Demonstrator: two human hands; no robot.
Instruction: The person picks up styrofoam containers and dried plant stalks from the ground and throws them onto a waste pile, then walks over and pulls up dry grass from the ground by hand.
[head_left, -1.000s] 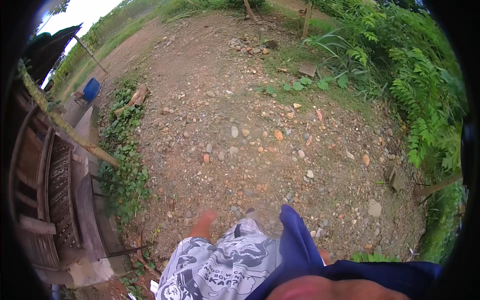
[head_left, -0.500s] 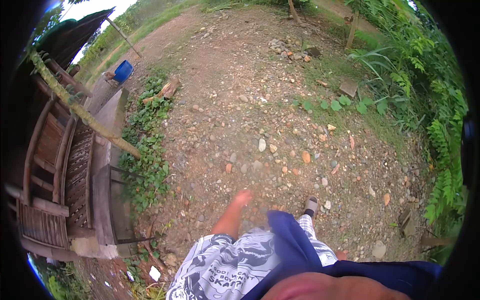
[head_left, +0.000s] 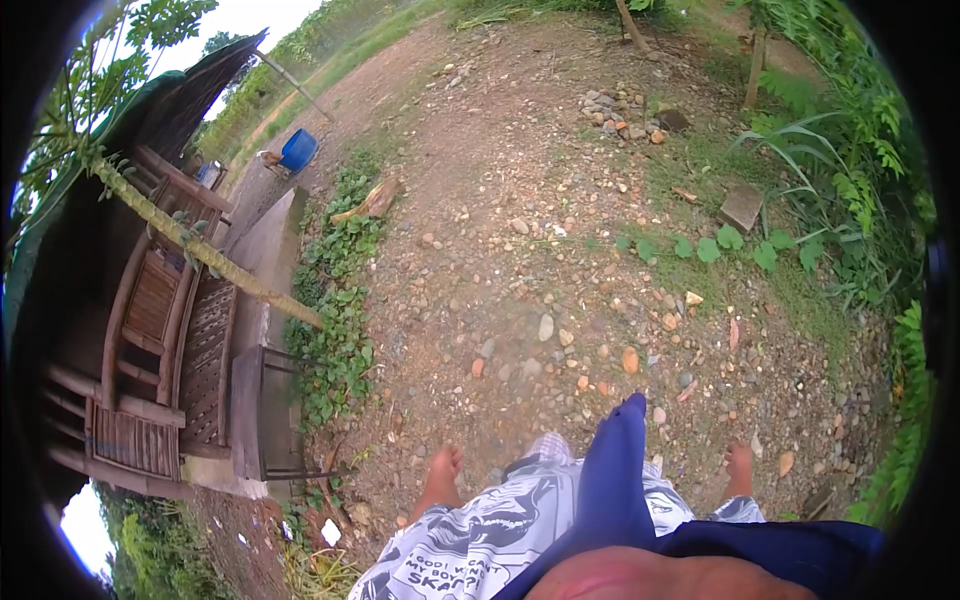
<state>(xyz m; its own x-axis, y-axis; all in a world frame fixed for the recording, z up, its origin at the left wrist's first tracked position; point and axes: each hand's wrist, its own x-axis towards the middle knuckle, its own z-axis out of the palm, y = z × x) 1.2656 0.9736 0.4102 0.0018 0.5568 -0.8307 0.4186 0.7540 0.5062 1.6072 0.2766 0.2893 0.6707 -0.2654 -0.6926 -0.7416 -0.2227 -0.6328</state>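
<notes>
My left hand [head_left: 447, 463] hangs beside the printed shirt [head_left: 480, 535], over the stony ground. Its fingers look curled in, with nothing visible in them. On the other side, my right hand [head_left: 738, 457] hangs low above the pebbles, small in view, its fingers also curled and no object showing. A dark blue cloth [head_left: 620, 470] hangs down the front of the shirt between the two hands. Neither hand touches anything that I can see.
A wooden and bamboo hut [head_left: 150, 340] with a lattice panel stands at left, behind a slanting trunk [head_left: 200, 250]. Farther off are a blue tub [head_left: 299, 150], a log [head_left: 372, 200] and a stone heap [head_left: 620, 112]. Dense plants line the right, near a flat block [head_left: 741, 208].
The view has turned left, so the hut and blue tub sit farther right and show more. My right hand has come into clear view. My left hand has swung back towards the body.
</notes>
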